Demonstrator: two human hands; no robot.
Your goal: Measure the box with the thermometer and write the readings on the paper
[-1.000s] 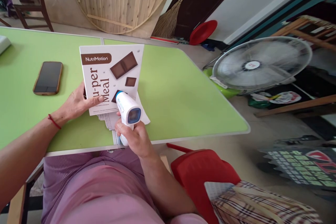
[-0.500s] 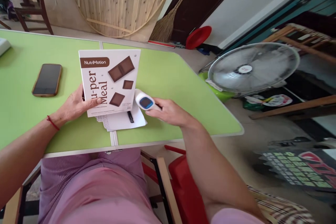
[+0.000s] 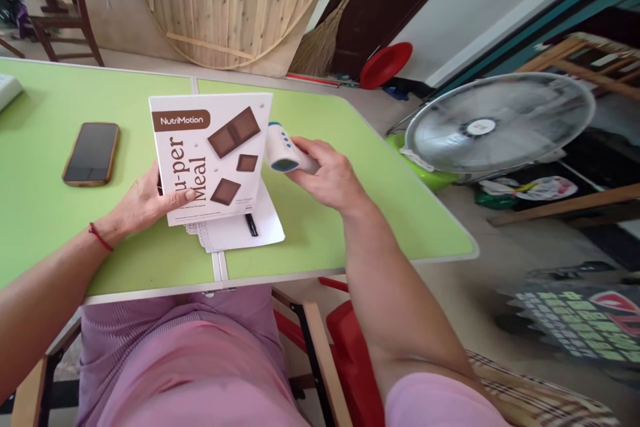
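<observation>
My left hand point(image 3: 145, 203) grips the lower left edge of a white box point(image 3: 220, 147) printed "NutriMotion" with brown chocolate pieces, its thumb across the front. The box stands upright with its lettering sideways. To its right, my right hand point(image 3: 327, 170) is wrapped around the handle of a white and blue infrared thermometer point(image 3: 286, 148), whose head sits beside the box's right edge. Beneath the box lies a white notepad point(image 3: 267, 223), partly covered, with a black pen point(image 3: 251, 225) on it. The pen's far end is hidden by the box.
A phone point(image 3: 91, 153) lies on the green table point(image 3: 35, 213) left of the box. Part of a white object point(image 3: 7, 90) shows at the far left. A standing fan point(image 3: 500, 123) and a red stool point(image 3: 353, 353) are to the right of the table and my chair.
My right hand has turned the thermometer and raised it slightly, so its screen no longer faces me and the side with blue dots shows. The box stays nearly in place.
</observation>
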